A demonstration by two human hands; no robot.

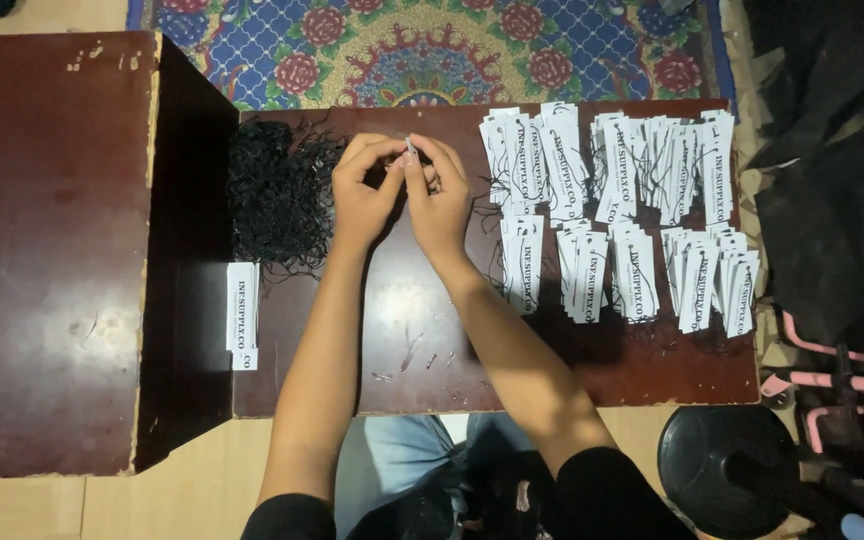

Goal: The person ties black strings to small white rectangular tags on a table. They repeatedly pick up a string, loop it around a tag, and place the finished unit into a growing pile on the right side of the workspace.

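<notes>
With our left hand (364, 195) and right hand (439, 200) pinched together on one small tag (411, 148), a slipped grip could drop it into the black strings (277, 195).

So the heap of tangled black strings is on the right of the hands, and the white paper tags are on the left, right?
Not quite. The head view shows the heap of tangled black strings left of the hands, and most white paper tags on their right.

Dark wooden table (432, 370), black string heap (277, 195), white tag stacks (617, 215), small tag pile (242, 312)
</notes>
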